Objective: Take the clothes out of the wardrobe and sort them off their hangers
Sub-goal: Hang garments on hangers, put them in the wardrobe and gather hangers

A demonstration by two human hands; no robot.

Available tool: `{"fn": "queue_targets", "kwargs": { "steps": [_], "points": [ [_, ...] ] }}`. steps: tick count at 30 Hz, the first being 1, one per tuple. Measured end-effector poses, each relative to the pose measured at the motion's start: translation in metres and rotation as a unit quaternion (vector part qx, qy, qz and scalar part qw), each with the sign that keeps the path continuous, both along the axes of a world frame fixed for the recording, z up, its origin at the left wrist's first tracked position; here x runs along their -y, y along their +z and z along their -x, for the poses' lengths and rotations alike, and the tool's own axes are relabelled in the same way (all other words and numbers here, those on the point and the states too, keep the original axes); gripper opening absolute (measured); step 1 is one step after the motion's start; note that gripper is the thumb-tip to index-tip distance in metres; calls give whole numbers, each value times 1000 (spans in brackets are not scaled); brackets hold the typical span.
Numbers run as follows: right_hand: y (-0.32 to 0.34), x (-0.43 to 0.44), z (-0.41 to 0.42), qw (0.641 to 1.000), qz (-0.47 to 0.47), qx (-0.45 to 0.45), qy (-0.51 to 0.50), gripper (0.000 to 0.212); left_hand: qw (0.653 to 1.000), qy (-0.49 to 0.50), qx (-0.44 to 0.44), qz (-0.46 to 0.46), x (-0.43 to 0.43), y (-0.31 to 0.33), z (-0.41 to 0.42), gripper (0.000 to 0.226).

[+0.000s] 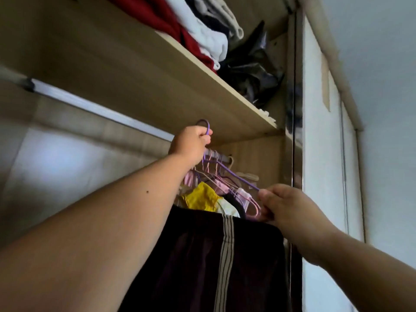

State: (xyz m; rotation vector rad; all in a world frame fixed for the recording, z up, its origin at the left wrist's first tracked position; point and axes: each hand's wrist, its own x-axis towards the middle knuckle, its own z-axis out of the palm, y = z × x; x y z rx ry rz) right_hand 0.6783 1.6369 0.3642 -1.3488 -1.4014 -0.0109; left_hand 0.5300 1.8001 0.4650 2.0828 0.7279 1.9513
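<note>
My left hand (192, 144) is raised under the wardrobe shelf and closed around the hook of a purple hanger (234, 175). My right hand (284, 207) pinches the hanger's lower right end. A dark garment with pale stripes (216, 262) hangs below it, at the front of the wardrobe. Behind it hang several more clothes on pink and purple hangers, among them a yellow piece (201, 197) and a pink one (244, 199). The hook is held just below the shelf, off the rail.
A wooden shelf (202, 70) runs overhead, stacked with folded red (162, 16) and white (207, 39) clothes and a dark crumpled bag (252, 70). The metal rail (90, 105) crosses at the left. A wardrobe door edge (295, 131) and a pale wall stand to the right.
</note>
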Motion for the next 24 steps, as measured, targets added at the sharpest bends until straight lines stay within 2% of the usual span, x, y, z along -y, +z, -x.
{"fn": "queue_targets", "kwargs": {
  "steps": [3,5,10,15,20,22,24],
  "points": [
    [21,-46,3,999,-37,13,-9,32,994,107,-16,21,-31,13,-2,25],
    [32,-73,4,999,-42,20,-4,29,990,126,-40,50,-47,17,-9,27],
    [45,-130,13,998,-53,33,4,29,981,149,-63,106,-87,13,-10,58],
    [45,-167,28,998,-9,61,7,26,974,142,-72,160,-121,-4,0,62],
    [40,-178,27,996,28,89,9,27,966,125,-119,191,-129,-14,5,66],
    [37,-179,21,997,31,76,9,23,958,114,-151,217,-127,-17,1,73],
    [32,-177,14,998,28,54,13,29,954,105,-164,229,-124,-21,-6,74]
  ]
}}
